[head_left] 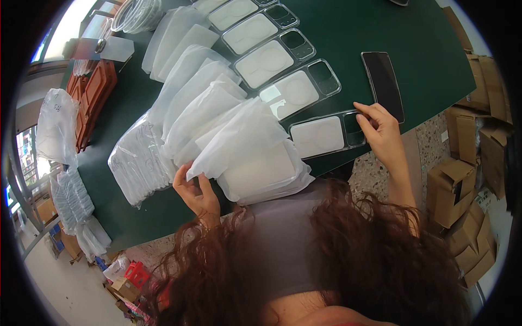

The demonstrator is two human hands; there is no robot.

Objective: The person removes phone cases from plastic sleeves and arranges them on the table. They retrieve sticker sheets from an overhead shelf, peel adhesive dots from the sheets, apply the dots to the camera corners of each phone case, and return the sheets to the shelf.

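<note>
My right hand (383,133) pinches the camera end of a clear phone case (317,135) with a white panel inside, at the table's near edge. With thumb and finger, my left hand (198,196) grips the corner of a translucent white bag (239,136). This bag is the nearest of several overlapping bags, and a pale flat piece shows through its right part. Beyond the held case, more clear phone cases (290,93) lie in a slanting row beside the bags. Left of the bags sits a bundle of clear-wrapped packs (136,157).
A dark smartphone (385,81) lies on the green table (353,32) beyond my right hand. Brown-red trays (95,100) and plastic-wrapped packs (70,195) are at the left edge. Cardboard boxes (454,190) are piled on the right; a red container (137,274) stands below left.
</note>
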